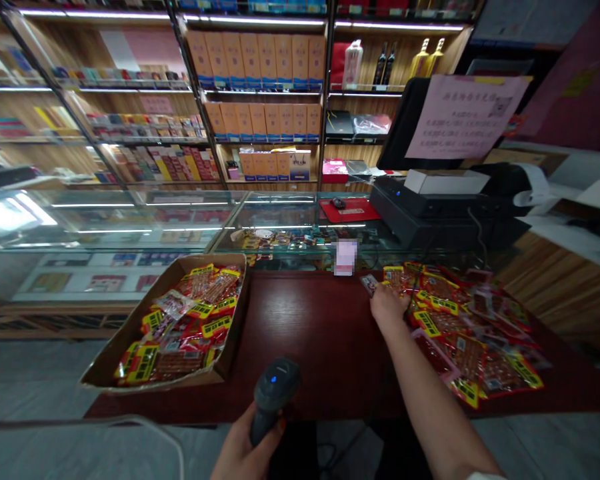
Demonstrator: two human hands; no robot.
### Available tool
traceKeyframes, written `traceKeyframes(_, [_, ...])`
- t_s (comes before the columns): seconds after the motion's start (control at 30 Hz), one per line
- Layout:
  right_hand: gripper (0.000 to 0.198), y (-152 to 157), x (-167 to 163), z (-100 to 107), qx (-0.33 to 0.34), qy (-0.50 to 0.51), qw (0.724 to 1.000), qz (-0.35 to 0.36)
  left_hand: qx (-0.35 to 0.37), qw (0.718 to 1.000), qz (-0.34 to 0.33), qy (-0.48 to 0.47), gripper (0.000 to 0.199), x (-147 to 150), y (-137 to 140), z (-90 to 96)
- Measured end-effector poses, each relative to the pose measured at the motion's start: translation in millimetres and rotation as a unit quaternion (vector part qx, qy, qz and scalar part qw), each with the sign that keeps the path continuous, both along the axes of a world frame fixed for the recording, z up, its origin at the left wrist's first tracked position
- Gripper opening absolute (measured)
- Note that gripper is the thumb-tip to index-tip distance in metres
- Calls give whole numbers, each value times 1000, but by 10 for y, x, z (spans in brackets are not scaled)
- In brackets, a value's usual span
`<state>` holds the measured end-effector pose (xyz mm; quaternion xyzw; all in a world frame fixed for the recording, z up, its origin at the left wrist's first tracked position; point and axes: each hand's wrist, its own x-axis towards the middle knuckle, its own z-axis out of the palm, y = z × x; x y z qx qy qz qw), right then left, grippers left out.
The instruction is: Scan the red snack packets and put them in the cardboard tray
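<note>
My left hand (250, 443), low in the view, is wrapped round the handle of a dark handheld barcode scanner (277, 383) with a small blue light on its top. My right hand (389, 305) reaches forward to the far edge of the table, its fingers closed on a small snack packet (369, 285); part of the packet is hidden by the hand. Just right of that hand spreads a loose pile of red and yellow snack packets (443, 320). An open cardboard box (235, 337) on the left of the table holds several similar packets.
The dark red table (300, 327) meets a glass display counter (180, 207). A monitor (405, 127) with a paper notice stands on a black cash drawer (405, 220) at right. A mouse (338, 203) lies on a red mat. Behind are shelves (263, 93) of boxes and bottles.
</note>
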<state>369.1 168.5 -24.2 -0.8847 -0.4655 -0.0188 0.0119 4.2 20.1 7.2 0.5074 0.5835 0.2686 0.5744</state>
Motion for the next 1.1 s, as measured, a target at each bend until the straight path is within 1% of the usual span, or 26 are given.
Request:
traceKeyframes(0.03, [43, -23, 19, -21, 15, 1, 1000, 5, 2, 1000, -4, -1, 50, 23, -1, 22])
traceKeyframes(0.07, [44, -49, 16, -43, 50, 24, 998, 13, 2, 1000, -6, -3, 50, 42, -2, 45])
traceKeyframes(0.1, [45, -82, -7, -68, 87, 63, 994, 27, 0, 1000, -4, -5, 50, 57, -5, 68])
traceKeyframes(0.17, [45, -180, -98, -139, 125, 155, 976, 86, -3, 1000, 3, -5, 51, 68, -13, 105])
traceKeyframes(0.2, [45, -247, -163, -186, 134, 209, 961, 122, -4, 1000, 6, -3, 51, 66, -16, 117])
traceKeyframes(0.27, [46, -409, -323, -298, 150, 324, 917, 178, -5, 1000, 12, 2, 52, 52, -22, 129])
traceKeyframes(0.37, [48, -643, -579, -441, 169, 480, 837, 203, -15, 1000, 8, 11, 56, 23, -22, 129])
traceKeyframes(0.4, [48, -700, -652, -465, 170, 503, 824, 200, -16, 1000, 0, 16, 57, 16, -19, 128])
traceKeyframes(0.47, [47, -772, -762, -463, 174, 510, 819, 196, -13, 999, -21, 26, 56, 5, -8, 126])
traceKeyframes(0.67, [47, -813, -889, -235, 191, 454, 844, 212, 15, 998, -49, 35, 49, 19, 25, 115])
traceKeyframes(0.83, [52, -847, -937, -159, 193, 460, 833, 241, -8, 999, -40, 22, 56, 33, 21, 114])
traceKeyframes(1.1, [53, -895, -996, -21, 166, 472, 825, 263, 2, 999, -29, 17, 59, 10, 25, 126])
